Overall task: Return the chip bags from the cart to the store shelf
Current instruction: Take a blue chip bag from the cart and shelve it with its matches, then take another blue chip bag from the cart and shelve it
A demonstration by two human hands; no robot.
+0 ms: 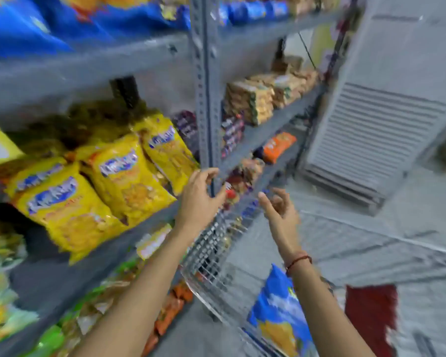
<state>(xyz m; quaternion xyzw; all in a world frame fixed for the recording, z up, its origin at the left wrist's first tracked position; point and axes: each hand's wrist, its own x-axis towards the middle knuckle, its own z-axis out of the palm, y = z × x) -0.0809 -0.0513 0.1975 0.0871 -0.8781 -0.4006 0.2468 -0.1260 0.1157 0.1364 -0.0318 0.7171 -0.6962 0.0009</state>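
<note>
Both hands are raised and empty: our left hand [200, 199] has its fingers loosely curled beside the upright post of the grey metal shelving unit [207, 99], not clearly gripping it; our right hand [278, 210] is open, fingers spread, over the cart. Frame is motion-blurred. The shelving unit fills the left and centre. A grey louvred cabinet [386, 119] stands at right. The silver wire-mesh shopping cart [211, 256] sits below the hands, just beside the shelf. Yellow crinkled chip bags [95, 191] lean on the middle shelf. One blue chip bag with yellow print [276, 313] stands in the cart. A red thread bracelet [298, 261] circles our right wrist.
</note>
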